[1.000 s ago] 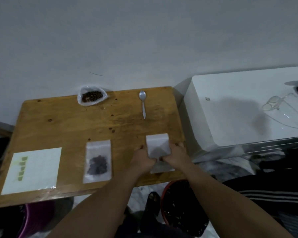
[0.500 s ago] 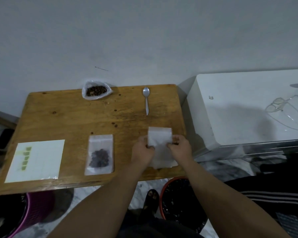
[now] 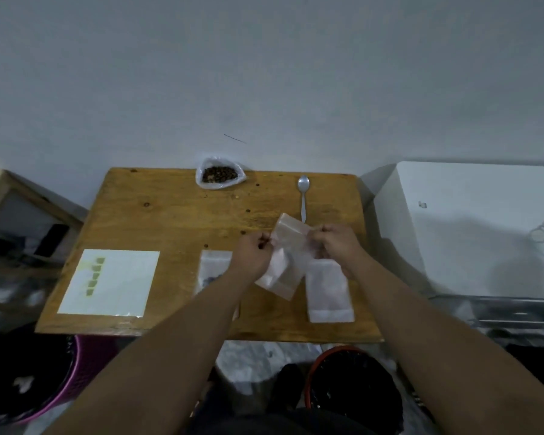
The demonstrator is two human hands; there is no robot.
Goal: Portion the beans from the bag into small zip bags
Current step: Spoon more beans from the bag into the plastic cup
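From the head camera, both hands hold one small zip bag (image 3: 284,265) tilted above the wooden table (image 3: 170,221). The left hand (image 3: 253,257) pinches its left edge with curled fingers, and the right hand (image 3: 335,243) pinches the right edge near the top. The bag looks empty, though blur makes this uncertain. Just right of it, a stack of clear zip bags (image 3: 328,293) lies flat. A filled zip bag (image 3: 212,266) sits partly hidden under the left forearm. The open bag of beans (image 3: 219,174) rests at the table's far edge, with a spoon (image 3: 303,196) to its right. A label sheet (image 3: 110,282) lies at near left.
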